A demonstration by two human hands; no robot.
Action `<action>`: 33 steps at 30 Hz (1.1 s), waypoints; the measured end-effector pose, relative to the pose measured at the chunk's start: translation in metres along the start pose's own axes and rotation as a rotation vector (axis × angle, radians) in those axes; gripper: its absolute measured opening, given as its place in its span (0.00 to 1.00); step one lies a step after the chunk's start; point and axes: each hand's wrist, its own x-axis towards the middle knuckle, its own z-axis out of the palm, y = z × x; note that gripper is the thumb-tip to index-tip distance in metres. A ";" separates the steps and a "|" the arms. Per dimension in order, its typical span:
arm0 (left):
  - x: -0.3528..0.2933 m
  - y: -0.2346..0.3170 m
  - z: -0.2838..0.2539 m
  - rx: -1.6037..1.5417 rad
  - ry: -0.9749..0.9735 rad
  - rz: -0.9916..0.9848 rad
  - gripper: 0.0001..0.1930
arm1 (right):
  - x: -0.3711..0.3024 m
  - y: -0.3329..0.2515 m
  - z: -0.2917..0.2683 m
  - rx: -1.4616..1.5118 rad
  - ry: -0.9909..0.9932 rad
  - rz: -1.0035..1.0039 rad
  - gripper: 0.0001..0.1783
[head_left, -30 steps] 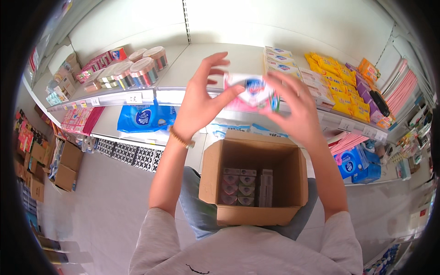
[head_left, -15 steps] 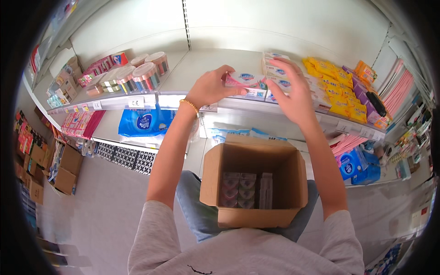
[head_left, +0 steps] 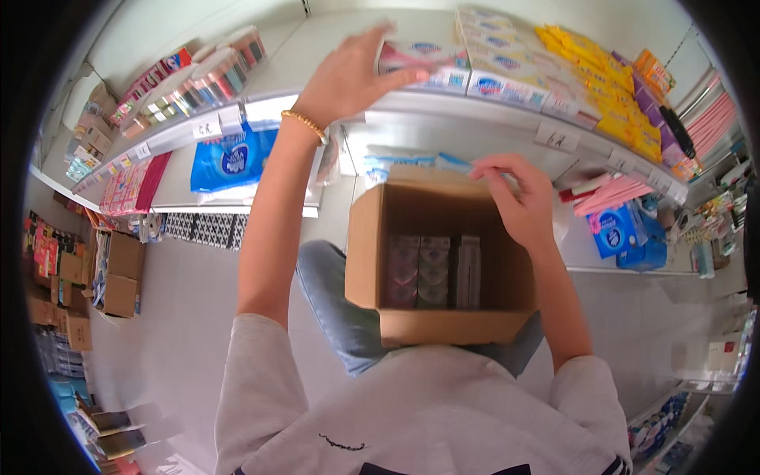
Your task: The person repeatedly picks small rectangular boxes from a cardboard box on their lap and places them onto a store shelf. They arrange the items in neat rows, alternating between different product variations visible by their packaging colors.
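Note:
My left hand point(head_left: 344, 77) is over the upper shelf's front, thumb and fingers apart. Its thumb reaches along the front of a white and pink soap box point(head_left: 422, 57); whether it touches the box I cannot tell. Beside that box stand rows of white soap boxes point(head_left: 503, 65). My right hand point(head_left: 522, 198) hovers over the right rim of an open cardboard box point(head_left: 366, 245), its fingers loosely bent, the thumb apart, nothing visible in them. The cardboard box rests at my lap, with several small soap boxes point(head_left: 434, 271) standing inside.
Yellow packs point(head_left: 606, 91) lie to the right on the shelf point(head_left: 305, 59). Clear round tubs point(head_left: 218, 75) stand on its left. Below are blue packs point(head_left: 237, 158) on the left and another blue pack point(head_left: 613, 229) on the right. Cartons point(head_left: 119, 265) stand on the floor at far left.
My right hand has come down from the soap boxes to the cardboard box's rim. My left hand has moved off the side of the pink soap box, which sits on the shelf. The view has tilted downward.

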 end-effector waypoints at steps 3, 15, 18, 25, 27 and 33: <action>-0.015 0.015 -0.007 -0.205 0.428 0.177 0.24 | -0.006 0.019 0.017 0.181 -0.284 0.340 0.09; -0.211 0.058 0.108 -0.313 -0.287 -0.137 0.06 | -0.060 0.275 0.128 -0.237 -1.231 0.988 0.19; -0.219 0.056 0.109 -0.231 -0.265 -0.133 0.05 | -0.094 0.318 0.162 -0.386 -1.240 1.049 0.19; -0.219 0.062 0.100 -0.279 -0.274 -0.178 0.05 | -0.175 0.343 0.215 -0.411 -1.197 0.885 0.23; -0.217 0.061 0.104 -0.287 -0.270 -0.173 0.05 | -0.194 0.340 0.228 -0.383 -1.136 0.818 0.24; -0.220 0.061 0.104 -0.281 -0.252 -0.180 0.04 | -0.218 0.331 0.255 -0.357 -1.048 0.709 0.28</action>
